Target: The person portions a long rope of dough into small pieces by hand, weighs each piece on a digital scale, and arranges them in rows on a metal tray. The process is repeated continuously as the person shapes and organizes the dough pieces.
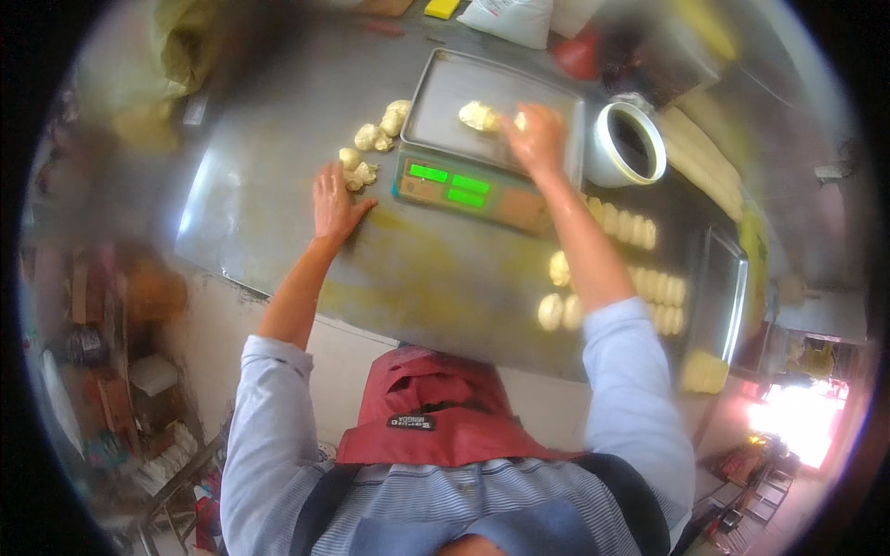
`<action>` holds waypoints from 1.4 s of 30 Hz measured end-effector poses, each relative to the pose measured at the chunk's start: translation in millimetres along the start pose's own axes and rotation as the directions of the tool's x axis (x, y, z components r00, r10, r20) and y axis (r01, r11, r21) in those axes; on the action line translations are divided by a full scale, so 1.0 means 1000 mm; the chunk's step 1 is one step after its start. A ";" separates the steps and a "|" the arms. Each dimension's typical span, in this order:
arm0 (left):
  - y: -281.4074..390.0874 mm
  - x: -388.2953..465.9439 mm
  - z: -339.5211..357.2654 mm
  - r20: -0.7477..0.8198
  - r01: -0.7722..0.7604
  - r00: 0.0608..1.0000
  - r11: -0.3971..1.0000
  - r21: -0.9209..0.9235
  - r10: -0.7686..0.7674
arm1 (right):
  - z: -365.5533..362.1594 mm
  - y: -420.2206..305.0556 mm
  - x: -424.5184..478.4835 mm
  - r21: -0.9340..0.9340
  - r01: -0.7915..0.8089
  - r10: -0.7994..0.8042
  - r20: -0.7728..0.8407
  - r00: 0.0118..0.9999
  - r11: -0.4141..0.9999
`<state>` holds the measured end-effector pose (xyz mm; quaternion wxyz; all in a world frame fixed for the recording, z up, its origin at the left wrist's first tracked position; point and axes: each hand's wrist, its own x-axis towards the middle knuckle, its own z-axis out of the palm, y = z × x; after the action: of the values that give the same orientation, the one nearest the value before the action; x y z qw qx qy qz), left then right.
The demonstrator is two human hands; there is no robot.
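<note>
My right hand is over the steel pan of a digital scale, its fingers curled around a small piece of dough. Just left of those fingers, a pale yellow dough lump lies on the pan. Green displays are lit on the scale's front. My left hand rests low at the metal tabletop, thumb spread away from the fingers, beside a cluster of dough pieces. More dough lumps trail from there toward the pan's left edge.
Rows of shaped dough pieces lie on the right, partly behind my right forearm. A white bucket with dark contents stands beside the scale. A metal tray sits at the right edge. A white bag and a red object are at the back.
</note>
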<state>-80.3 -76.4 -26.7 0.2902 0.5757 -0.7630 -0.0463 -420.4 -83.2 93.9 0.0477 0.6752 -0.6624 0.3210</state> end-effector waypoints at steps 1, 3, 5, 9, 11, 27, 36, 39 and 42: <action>0.003 0.008 0.005 -0.018 0.029 0.999 0.999 -0.019 -0.029 | 0.009 0.003 0.003 -0.125 0.191 -0.200 -0.068 0.977 0.974; 0.009 0.025 0.020 -0.041 0.077 0.996 0.995 -0.065 -0.080 | 0.036 -0.002 0.001 -0.106 0.283 -0.288 -0.030 0.957 0.953; 0.014 0.049 0.040 -0.022 0.047 0.999 0.998 -0.048 -0.048 | 0.056 -0.003 0.001 -0.079 0.290 -0.284 0.072 0.956 0.954; -0.012 0.084 0.092 -0.185 -0.095 0.978 0.995 -0.008 0.092 | 0.054 -0.002 -0.006 0.292 0.057 -0.111 0.175 0.978 0.955; -0.021 0.096 0.098 -0.088 -0.130 0.988 0.992 -0.002 0.129 | 0.039 0.006 -0.034 0.774 -0.150 0.030 0.167 0.985 0.615; -0.013 0.031 0.017 0.536 0.147 0.806 0.962 0.232 -0.252 | -0.118 0.412 -0.223 -0.368 -0.685 0.730 -0.024 0.683 0.629; 0.039 0.048 0.019 0.644 -0.018 0.678 0.868 0.497 -0.355 | -0.118 0.234 -0.133 -0.302 -0.333 0.200 -0.396 0.896 0.893; 0.036 0.035 0.005 0.601 0.016 0.717 0.871 0.491 -0.352 | -0.088 0.125 -0.063 0.078 0.126 -0.118 -0.108 0.987 0.989; 0.025 0.029 0.013 0.512 0.172 0.728 0.844 0.507 -0.456 | -0.042 0.091 -0.008 0.094 0.369 -0.375 0.054 0.926 0.925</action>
<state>-112.8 -98.3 -16.3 -0.1196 0.7011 -0.6938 -0.1131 -519.4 -66.6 90.2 0.0563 0.8009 -0.5097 0.3092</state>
